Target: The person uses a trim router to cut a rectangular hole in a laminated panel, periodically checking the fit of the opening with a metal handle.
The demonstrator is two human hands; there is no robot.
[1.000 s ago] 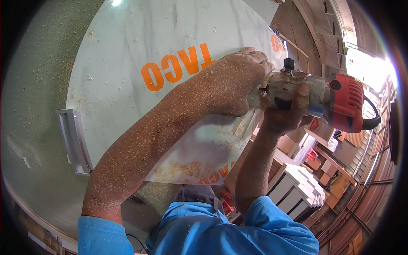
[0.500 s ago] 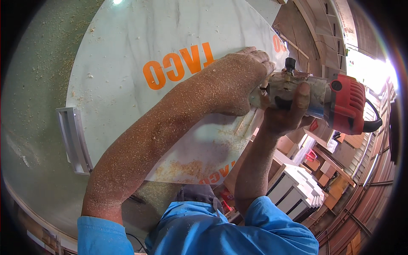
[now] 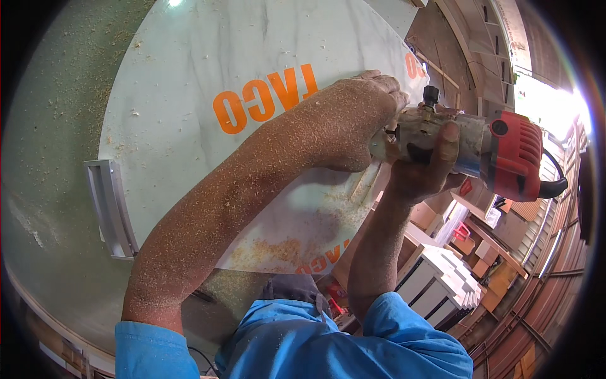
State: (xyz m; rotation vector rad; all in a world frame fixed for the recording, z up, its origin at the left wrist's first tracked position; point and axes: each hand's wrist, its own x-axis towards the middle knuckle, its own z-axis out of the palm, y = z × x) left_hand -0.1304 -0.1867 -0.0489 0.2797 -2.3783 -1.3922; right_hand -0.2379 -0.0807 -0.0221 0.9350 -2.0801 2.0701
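A trim router (image 3: 442, 142) with a scuffed metal body, a black knob and a red motor cap lies sideways against the right edge of a large marble-patterned panel (image 3: 183, 69). My right hand (image 3: 426, 164) is wrapped round its metal body from below, thumb on the near side. Reaching across the panel, my left hand (image 3: 369, 117) is closed at the router's base, with its fingers bent over beside the panel edge. Most of the left fingertips are hidden, and so is the router's bit. Fine wood dust coats my left forearm.
The panel bears orange lettering and has a curved outline. Sawdust (image 3: 271, 252) gathers near its front edge. On the green-grey surface (image 3: 50, 158) at left sits a grey metal channel (image 3: 113, 208). White stacked boards (image 3: 442, 284) stand low at right. A black cord (image 3: 555, 167) leaves the router.
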